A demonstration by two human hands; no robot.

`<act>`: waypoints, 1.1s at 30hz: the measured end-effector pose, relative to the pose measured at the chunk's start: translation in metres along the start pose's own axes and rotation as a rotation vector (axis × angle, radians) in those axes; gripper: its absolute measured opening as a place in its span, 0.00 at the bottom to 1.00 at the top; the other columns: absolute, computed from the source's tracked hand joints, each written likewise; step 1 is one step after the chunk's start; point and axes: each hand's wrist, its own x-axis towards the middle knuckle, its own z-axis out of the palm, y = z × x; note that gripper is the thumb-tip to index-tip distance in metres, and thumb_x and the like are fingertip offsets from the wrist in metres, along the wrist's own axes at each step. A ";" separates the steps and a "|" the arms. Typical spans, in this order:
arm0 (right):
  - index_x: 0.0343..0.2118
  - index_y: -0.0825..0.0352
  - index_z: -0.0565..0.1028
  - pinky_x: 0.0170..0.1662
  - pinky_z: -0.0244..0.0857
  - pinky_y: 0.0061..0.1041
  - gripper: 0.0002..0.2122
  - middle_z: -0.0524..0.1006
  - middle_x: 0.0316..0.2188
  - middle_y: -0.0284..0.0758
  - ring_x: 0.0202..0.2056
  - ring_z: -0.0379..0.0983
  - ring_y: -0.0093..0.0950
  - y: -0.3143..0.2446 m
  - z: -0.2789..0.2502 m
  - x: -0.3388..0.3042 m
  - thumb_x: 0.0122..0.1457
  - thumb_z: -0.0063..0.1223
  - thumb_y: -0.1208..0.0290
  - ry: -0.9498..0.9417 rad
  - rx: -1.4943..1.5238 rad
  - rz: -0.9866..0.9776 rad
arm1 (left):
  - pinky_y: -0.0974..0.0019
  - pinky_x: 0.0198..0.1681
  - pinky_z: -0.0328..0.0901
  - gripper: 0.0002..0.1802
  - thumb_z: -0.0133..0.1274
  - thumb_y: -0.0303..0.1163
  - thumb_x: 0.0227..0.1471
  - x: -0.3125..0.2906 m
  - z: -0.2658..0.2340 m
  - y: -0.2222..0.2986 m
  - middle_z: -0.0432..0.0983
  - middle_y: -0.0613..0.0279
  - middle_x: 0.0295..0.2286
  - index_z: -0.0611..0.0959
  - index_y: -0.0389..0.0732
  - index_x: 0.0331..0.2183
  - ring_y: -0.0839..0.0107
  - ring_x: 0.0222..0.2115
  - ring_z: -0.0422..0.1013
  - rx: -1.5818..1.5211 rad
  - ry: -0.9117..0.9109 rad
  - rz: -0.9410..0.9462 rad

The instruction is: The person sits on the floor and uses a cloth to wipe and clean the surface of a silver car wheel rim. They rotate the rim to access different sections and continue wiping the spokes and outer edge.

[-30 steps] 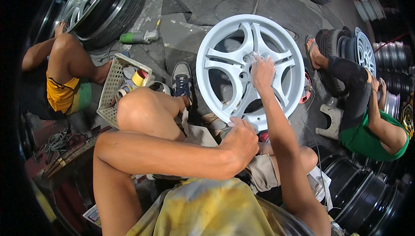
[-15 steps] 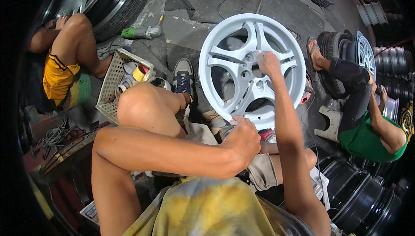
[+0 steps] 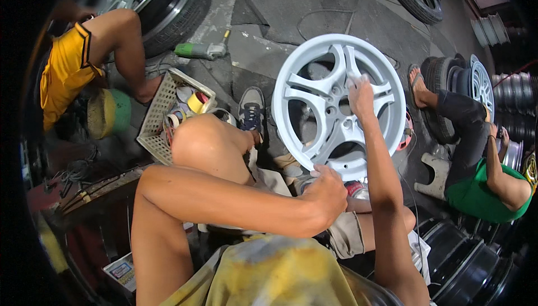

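**Just past the knees: a pale wheel [image 3: 320, 94], one hand at its rim and one by its hub**

Ahead of the left hand [image 3: 328, 195], and reaching a little to its right, the wheel lies with its spoked face turned up toward the person. Being round, it has no long axis; the spokes fan out in pairs from the hub. The left hand is the nearer one to the near rim; the right hand [image 3: 362, 97] is the nearer one to the hub, whose central hole lies just to the left of the fingers and a bit closer to the person.

The left hand is curled, seemingly pinching the near rim between thumb and fingers. The right hand has its fingers bunched at the hub's far right side, where the spokes begin. Something pale shows at the fingertips; whether that is dust or a held scrap, I cannot tell. A red and silver can [image 3: 355, 189] stands just below the near rim, and a shoe [image 3: 251, 110] is to the left of the wheel.

Compared with half a second ago, the right hand has slid slightly outward from the central hole, while the left hand has kept its place. The whole scene sits lower and farther right, which suggests the head turned.
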 end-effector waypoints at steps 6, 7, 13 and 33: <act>0.41 0.70 0.80 0.47 0.68 0.50 0.14 0.78 0.35 0.58 0.41 0.76 0.55 0.002 0.005 0.024 0.54 0.48 0.72 -0.389 -0.097 0.119 | 0.40 0.49 0.66 0.19 0.58 0.36 0.51 0.007 0.002 0.003 0.80 0.46 0.42 0.86 0.40 0.45 0.49 0.44 0.75 -0.046 -0.041 -0.075; 0.38 0.70 0.80 0.47 0.68 0.49 0.13 0.78 0.35 0.58 0.41 0.76 0.55 0.005 0.005 0.024 0.54 0.47 0.72 -0.427 -0.099 0.091 | 0.40 0.49 0.66 0.19 0.57 0.37 0.52 0.006 0.003 0.001 0.81 0.47 0.43 0.86 0.41 0.45 0.48 0.44 0.75 -0.056 -0.049 -0.080; 0.42 0.71 0.80 0.49 0.68 0.47 0.15 0.78 0.37 0.59 0.43 0.75 0.54 -0.014 -0.014 0.023 0.54 0.47 0.72 -0.274 -0.039 0.089 | 0.45 0.47 0.67 0.16 0.56 0.37 0.51 0.003 0.009 0.004 0.80 0.49 0.39 0.88 0.40 0.39 0.52 0.41 0.75 0.019 0.007 -0.082; 0.29 0.72 0.83 0.49 0.70 0.42 0.12 0.80 0.36 0.54 0.40 0.79 0.47 -0.023 -0.056 0.091 0.51 0.53 0.68 -0.809 -0.372 0.052 | 0.53 0.44 0.67 0.14 0.58 0.35 0.45 -0.004 0.000 -0.002 0.78 0.53 0.32 0.88 0.37 0.32 0.58 0.35 0.73 0.081 0.076 -0.058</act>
